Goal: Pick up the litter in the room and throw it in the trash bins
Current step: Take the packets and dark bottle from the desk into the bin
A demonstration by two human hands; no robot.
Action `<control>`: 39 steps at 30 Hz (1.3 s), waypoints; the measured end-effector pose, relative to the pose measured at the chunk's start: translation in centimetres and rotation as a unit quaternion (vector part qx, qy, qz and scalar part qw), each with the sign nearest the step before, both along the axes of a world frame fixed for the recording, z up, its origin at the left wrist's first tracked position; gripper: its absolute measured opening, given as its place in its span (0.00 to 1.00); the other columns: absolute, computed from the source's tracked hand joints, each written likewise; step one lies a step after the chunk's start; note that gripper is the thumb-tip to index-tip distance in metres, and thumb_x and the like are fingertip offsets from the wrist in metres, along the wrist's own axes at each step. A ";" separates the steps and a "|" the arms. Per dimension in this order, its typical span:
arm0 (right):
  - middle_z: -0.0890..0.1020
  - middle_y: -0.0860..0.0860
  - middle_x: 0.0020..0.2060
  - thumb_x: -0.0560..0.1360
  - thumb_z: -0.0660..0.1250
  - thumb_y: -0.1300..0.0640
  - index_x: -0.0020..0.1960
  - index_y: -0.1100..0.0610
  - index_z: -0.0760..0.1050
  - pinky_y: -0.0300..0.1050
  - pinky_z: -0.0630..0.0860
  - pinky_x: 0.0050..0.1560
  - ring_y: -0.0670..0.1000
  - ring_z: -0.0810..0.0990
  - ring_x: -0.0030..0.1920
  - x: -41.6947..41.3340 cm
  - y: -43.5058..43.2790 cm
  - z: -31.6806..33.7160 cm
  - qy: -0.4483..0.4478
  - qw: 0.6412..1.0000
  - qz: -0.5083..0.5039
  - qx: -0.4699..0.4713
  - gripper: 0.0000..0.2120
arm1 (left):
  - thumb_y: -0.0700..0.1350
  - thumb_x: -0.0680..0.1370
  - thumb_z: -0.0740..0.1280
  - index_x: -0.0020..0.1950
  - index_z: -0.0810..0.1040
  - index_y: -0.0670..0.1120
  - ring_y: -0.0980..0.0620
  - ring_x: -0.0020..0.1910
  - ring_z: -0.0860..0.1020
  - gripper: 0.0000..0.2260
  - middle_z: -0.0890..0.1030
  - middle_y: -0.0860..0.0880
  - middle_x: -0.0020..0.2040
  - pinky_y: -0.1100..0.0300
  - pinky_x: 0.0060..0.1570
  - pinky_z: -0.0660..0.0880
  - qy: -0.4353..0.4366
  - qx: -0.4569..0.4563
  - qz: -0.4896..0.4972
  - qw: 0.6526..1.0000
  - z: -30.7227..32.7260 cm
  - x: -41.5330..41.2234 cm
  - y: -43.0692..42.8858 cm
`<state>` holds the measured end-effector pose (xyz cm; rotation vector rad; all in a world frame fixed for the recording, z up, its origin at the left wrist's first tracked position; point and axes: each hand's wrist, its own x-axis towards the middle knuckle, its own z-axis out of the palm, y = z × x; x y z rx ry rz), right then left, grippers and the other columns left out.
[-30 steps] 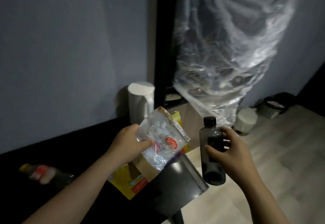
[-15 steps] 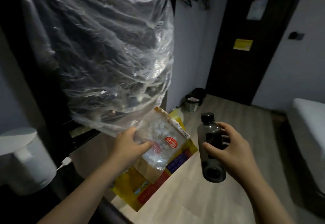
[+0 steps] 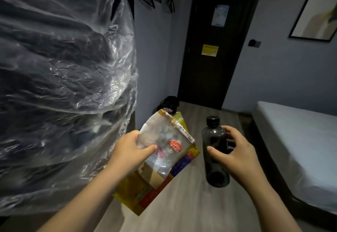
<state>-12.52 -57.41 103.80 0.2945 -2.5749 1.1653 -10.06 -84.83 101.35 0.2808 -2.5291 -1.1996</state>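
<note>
My left hand grips a stack of wrappers: a clear plastic packet with a red label on top, and a yellow snack bag underneath. My right hand holds a dark plastic bottle with a black cap, tilted slightly. Far ahead on the floor by the door, a dark trash bin shows partly behind the wrappers.
A large clear plastic cover over dark things fills the left side. A dark door stands ahead, a bed lies at the right, and wooden floor runs between them. A framed picture hangs on the right wall.
The view has swung right, from the black table and white bins to the door, floor and bed. Both hands keep their hold on the wrappers and the bottle.
</note>
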 end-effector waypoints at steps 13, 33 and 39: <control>0.75 0.45 0.61 0.66 0.77 0.50 0.67 0.46 0.68 0.37 0.69 0.50 0.44 0.73 0.58 -20.8 5.4 -0.5 0.009 0.998 -0.039 -0.054 0.32 | 0.58 0.68 0.73 0.40 0.76 0.50 0.55 0.36 0.78 0.13 0.79 0.53 0.38 0.53 0.36 0.76 0.031 -0.022 -0.008 0.999 1.0 -21.8 5.4; 0.74 0.42 0.58 0.65 0.76 0.48 0.68 0.44 0.67 0.31 0.69 0.46 0.37 0.73 0.51 -55.7 4.6 -4.0 -0.046 0.998 -0.023 -0.042 0.34 | 0.55 0.70 0.72 0.41 0.73 0.52 0.57 0.38 0.76 0.11 0.78 0.54 0.38 0.58 0.36 0.74 -0.033 -0.019 0.024 0.999 -5.1 -55.7 4.2; 0.75 0.42 0.54 0.63 0.76 0.48 0.64 0.44 0.68 0.39 0.73 0.50 0.42 0.75 0.53 -65.0 1.3 -6.9 -0.120 0.991 -0.040 -0.034 0.32 | 0.57 0.72 0.70 0.42 0.71 0.53 0.56 0.39 0.75 0.11 0.77 0.54 0.40 0.59 0.34 0.74 -0.115 -0.038 -0.003 0.993 -8.3 -65.8 1.0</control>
